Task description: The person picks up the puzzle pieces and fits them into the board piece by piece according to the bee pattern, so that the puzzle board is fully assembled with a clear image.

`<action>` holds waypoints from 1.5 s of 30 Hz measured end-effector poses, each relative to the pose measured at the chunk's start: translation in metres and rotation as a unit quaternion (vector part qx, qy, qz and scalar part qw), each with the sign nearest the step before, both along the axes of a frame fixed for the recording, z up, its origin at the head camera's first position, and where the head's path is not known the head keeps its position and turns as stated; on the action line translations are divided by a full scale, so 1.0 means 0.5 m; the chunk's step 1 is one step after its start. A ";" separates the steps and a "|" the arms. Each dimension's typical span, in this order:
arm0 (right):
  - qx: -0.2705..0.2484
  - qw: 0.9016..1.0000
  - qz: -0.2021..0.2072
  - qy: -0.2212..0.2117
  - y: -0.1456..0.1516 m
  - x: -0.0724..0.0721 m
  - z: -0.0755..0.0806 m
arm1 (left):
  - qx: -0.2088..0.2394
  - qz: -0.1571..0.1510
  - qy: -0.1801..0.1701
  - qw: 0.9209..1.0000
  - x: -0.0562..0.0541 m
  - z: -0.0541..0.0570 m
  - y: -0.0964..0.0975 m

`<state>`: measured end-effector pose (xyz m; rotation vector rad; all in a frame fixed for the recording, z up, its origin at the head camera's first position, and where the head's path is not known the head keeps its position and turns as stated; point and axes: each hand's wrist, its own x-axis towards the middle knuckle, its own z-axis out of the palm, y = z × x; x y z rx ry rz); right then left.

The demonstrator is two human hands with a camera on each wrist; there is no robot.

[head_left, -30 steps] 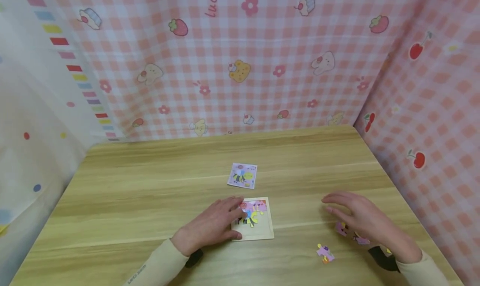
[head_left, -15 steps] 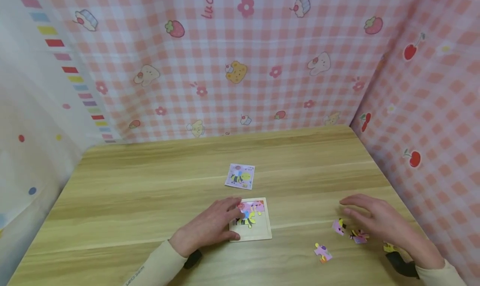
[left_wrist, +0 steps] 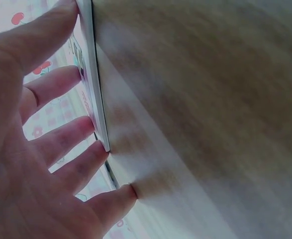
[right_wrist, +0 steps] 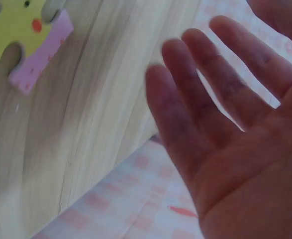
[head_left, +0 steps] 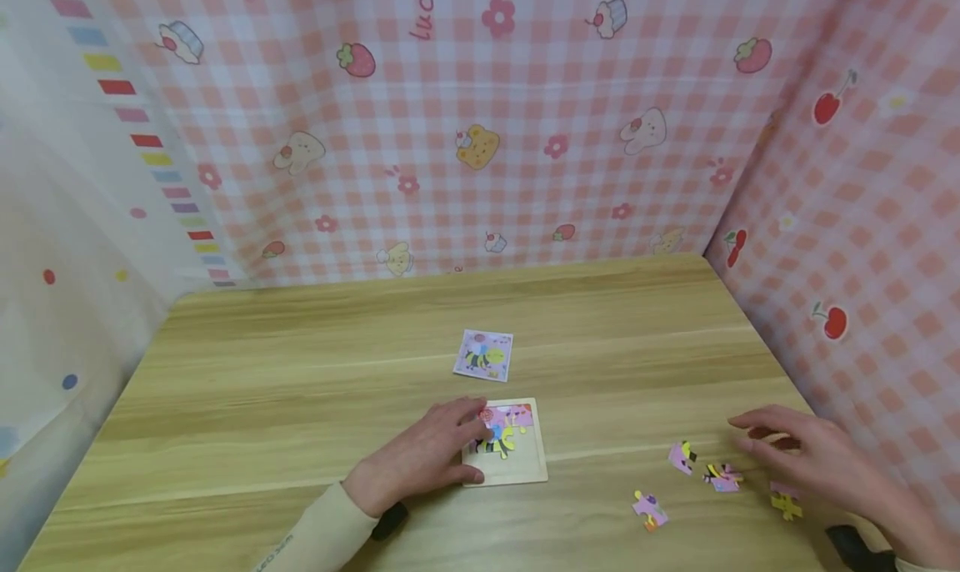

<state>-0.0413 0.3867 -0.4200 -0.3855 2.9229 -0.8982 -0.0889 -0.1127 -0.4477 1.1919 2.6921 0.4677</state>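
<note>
In the head view my left hand (head_left: 420,447) rests on the left side of a square wooden puzzle tray (head_left: 525,469), fingers spread. The left wrist view shows the thumb and fingertips touching the tray's edge (left_wrist: 97,84). Several bee-picture pieces (head_left: 501,440) fill the tray's upper left part; some lie hidden under the fingers. Over the table's right side, my right hand (head_left: 825,464) hovers with relaxed fingers, holding nothing. Nearest it lies a yellow and pink jigsaw piece (head_left: 786,502), also in the right wrist view, apart from the fingers.
Loose jigsaw pieces lie right of the tray: a pink and yellow one (head_left: 682,456), a striped one (head_left: 723,477) and a pink one (head_left: 648,510) nearer the front. A bee picture card (head_left: 484,355) lies behind the tray. Checked cloth (head_left: 480,97) hangs behind the wooden table.
My right hand has moved to the right and slightly nearer, uncovering the striped piece and the yellow piece. The left hand stays on the tray.
</note>
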 end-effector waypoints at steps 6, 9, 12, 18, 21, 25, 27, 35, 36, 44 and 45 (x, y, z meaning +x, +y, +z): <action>-0.040 0.998 0.037 -0.008 0.032 0.006 -0.020 | -0.005 -0.002 0.003 1.000 -0.004 0.000 0.000; -0.027 0.999 0.036 0.012 0.044 0.007 -0.031 | -0.010 0.003 -0.001 1.000 -0.007 -0.001 -0.001; -0.027 0.999 0.038 0.024 0.057 0.011 -0.039 | -0.020 0.009 -0.011 1.000 -0.007 0.000 -0.002; -0.016 1.000 0.011 -0.009 0.080 0.023 -0.043 | -0.018 0.011 -0.017 1.000 -0.006 -0.004 -0.006; 0.002 1.000 -0.008 -0.022 0.082 0.020 -0.043 | -0.005 0.010 -0.006 1.000 -0.004 -0.006 -0.013; 0.015 0.999 -0.006 -0.035 0.090 0.012 -0.044 | 0.010 0.010 0.004 1.000 -0.003 -0.005 -0.021; 0.016 0.999 0.006 -0.034 0.096 0.007 -0.047 | 0.011 0.011 0.004 1.000 -0.003 -0.002 -0.023; -0.027 0.992 0.098 0.078 0.109 0.008 -0.087 | 0.005 0.007 -0.005 1.000 -0.004 0.004 -0.014; -0.026 0.991 0.105 0.081 0.108 0.007 -0.089 | 0.002 0.008 -0.007 1.000 -0.004 0.004 -0.013; 0.020 0.988 0.132 0.076 0.080 -0.022 -0.087 | -0.010 0.005 -0.009 1.000 -0.003 -0.002 -0.003; 0.020 0.987 0.137 0.080 0.076 -0.026 -0.086 | -0.009 0.004 -0.008 1.000 -0.002 -0.003 -0.002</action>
